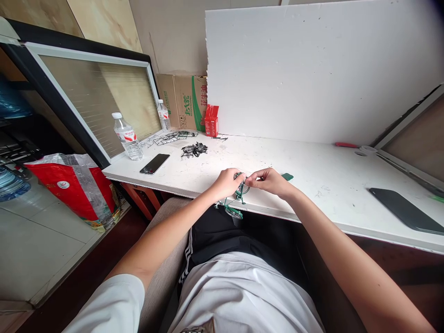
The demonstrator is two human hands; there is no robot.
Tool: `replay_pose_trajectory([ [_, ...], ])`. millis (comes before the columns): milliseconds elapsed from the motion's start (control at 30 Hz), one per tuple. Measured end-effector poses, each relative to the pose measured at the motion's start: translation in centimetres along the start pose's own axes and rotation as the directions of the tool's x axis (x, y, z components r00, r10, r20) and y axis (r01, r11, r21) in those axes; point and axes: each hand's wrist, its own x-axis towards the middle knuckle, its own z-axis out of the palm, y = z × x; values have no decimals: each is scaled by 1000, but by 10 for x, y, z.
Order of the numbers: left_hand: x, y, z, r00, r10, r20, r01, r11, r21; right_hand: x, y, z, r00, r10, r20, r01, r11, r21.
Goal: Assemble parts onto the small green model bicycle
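Observation:
A small green model bicycle (233,210) hangs over the table's front edge, tilted, one wheel up between my hands and the other low above my lap. My left hand (229,181) is closed around the upper wheel's side, gripping the bicycle. From the other side my right hand (265,179) pinches with thumb and forefinger at that same wheel; whether a small part is between those fingertips is too small to make out. Just beyond my right wrist lies a small dark green piece (287,176) on the white table (312,166).
A black phone (155,163), a water bottle (127,138) and black model parts (194,149) with thin frames (173,137) lie to the left. At the back stand a red box (211,121) and a carton (183,101). A dark flat slab (405,209) lies right.

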Motion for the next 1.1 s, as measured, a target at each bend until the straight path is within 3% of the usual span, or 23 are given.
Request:
replay_pose_trajectory([
  [500,0,1,1,999,-44,7,44,999,-17,-1,-5,1,998,66,3,-66,997,37],
  [700,5,-5,1,999,-8,53,16,989,-147,-5,-13,-3,992,123,12,-123,992,24],
  [1100,10,-19,8,984,-107,140,151,921,-359,-5,-12,-8,986,135,101,-134,991,-13],
])
